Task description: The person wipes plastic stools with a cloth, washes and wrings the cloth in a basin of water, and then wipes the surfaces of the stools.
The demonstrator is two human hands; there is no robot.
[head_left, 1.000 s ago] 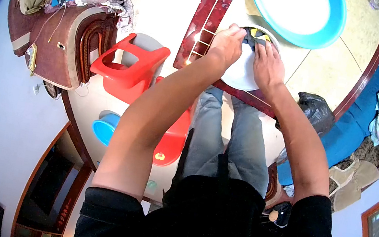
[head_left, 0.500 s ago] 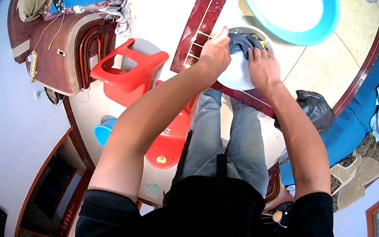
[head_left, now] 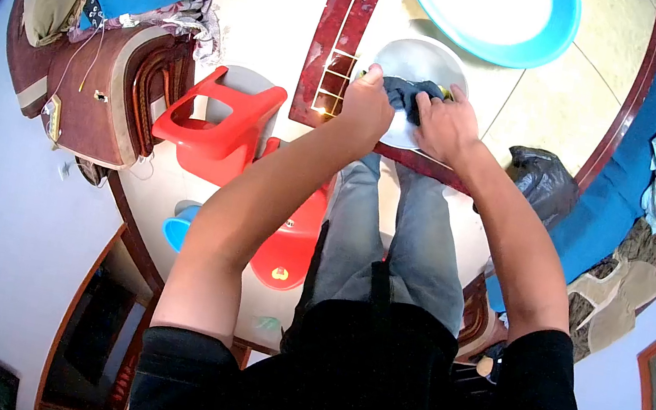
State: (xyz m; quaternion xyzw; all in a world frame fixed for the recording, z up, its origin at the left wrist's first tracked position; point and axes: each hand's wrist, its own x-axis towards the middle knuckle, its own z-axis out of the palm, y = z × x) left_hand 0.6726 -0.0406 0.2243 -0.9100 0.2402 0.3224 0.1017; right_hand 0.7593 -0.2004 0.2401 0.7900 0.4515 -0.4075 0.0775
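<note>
A round white bowl (head_left: 423,52) sits at the near edge of the table, with a crumpled dark grey cloth (head_left: 404,95) inside it. At the bowl's left side my left hand (head_left: 367,110) is closed on the rim, thumb uppermost; its fingertips are hidden. My right hand (head_left: 448,127) has its fingers bent and pressed into the cloth from the right. A small bit of yellow shows beside the cloth, near my right fingers.
A large turquoise basin (head_left: 562,38) stands beyond the bowl on the table (head_left: 537,101). A black plastic bag (head_left: 539,185) lies at the right edge. Red plastic stools (head_left: 221,145) and a blue bucket (head_left: 177,228) are to the left, sofas on both sides.
The cloth has come nearer to me within the bowl, baring the bowl's far side. Both hands have shifted slightly nearer and left. The whole view has also moved a little.
</note>
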